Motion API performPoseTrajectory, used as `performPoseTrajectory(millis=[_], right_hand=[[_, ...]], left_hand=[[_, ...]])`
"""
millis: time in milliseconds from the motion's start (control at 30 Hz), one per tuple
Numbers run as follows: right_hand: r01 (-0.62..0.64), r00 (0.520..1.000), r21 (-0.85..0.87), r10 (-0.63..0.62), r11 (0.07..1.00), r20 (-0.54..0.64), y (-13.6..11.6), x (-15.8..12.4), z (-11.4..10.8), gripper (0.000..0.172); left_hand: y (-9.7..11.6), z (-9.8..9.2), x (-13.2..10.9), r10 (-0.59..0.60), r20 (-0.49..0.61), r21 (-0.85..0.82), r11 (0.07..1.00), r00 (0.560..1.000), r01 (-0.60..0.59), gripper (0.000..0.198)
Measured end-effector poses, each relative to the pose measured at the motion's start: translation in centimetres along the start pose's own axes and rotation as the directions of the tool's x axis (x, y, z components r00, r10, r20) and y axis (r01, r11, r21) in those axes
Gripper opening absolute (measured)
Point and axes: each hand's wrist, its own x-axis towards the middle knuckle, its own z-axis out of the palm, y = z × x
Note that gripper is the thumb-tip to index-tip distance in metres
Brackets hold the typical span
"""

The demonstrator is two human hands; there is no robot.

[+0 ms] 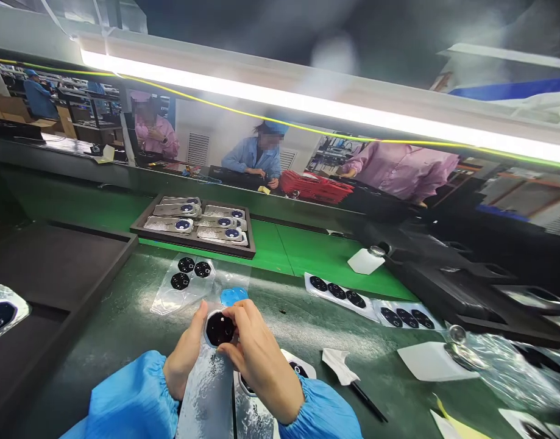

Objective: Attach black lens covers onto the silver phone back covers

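My left hand (187, 352) grips the upper end of a long silver panel (205, 390) with a film-like, wrinkled sheen. At that end sits a glossy black octagonal disc (218, 332) with a pale rim. My right hand (259, 360) pinches the disc's right edge between thumb and fingers; whether the disc is fully seated cannot be made out. Another silver panel (255, 421) lies under my right wrist, partly hidden by it. Just beyond my fingers is a blue round piece (234, 296) on clear film.
Behind stands a dark tray (192, 239) of silver panels. Black discs lie on a clear sheet (163, 299) at left and on a white strip (371, 312) at right. White bottles (366, 261) and a black-handled tool wrapped in white cloth (341, 364) are on the right. Co-workers sit beyond.
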Motion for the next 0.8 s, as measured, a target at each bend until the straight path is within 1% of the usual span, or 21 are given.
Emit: performPoseTrajectory(millis=[167,333,467,567,667,733,800], right_hand=[[-0.039,0.998,-0.017,0.040,0.999,0.050,0.10,0.20,-0.11,0.050],[-0.052,0.998,0.005,0.052,0.999,0.043,0.13,0.35,-0.28,0.052],[-0.047,0.997,0.022,0.046,0.999,0.070,-0.05,0.46,-0.57,0.054],[-0.050,0.994,0.014,0.048,0.999,0.101,-0.29,0.58,-0.80,0.054],[-0.050,0.991,-0.015,0.051,0.999,0.122,-0.45,0.73,-0.86,0.053],[-0.035,0.993,-0.040,0.040,0.999,0.111,-0.45,0.79,-0.76,0.052],[-0.013,0.996,-0.061,0.019,0.998,0.087,-0.39,0.76,-0.58,0.050]], left_hand=[[-0.31,-0.10,0.24,-0.009,-0.025,-0.007,1.000,1.000,0.009,0.053],[-0.40,-0.18,0.28,-0.048,0.010,0.047,0.998,0.999,0.047,0.063],[-0.46,-0.28,0.21,0.010,0.001,0.100,0.995,1.000,-0.010,0.063],[-0.54,-0.27,0.15,0.013,-0.004,0.127,0.992,1.000,-0.012,0.064],[-0.53,-0.15,0.04,0.013,-0.053,0.178,0.984,0.999,-0.003,0.066],[-0.44,-0.03,-0.10,0.027,-0.103,0.233,0.973,0.994,-0.002,0.067],[-0.31,0.10,-0.26,0.051,-0.123,0.278,0.960,0.991,-0.015,0.068]])
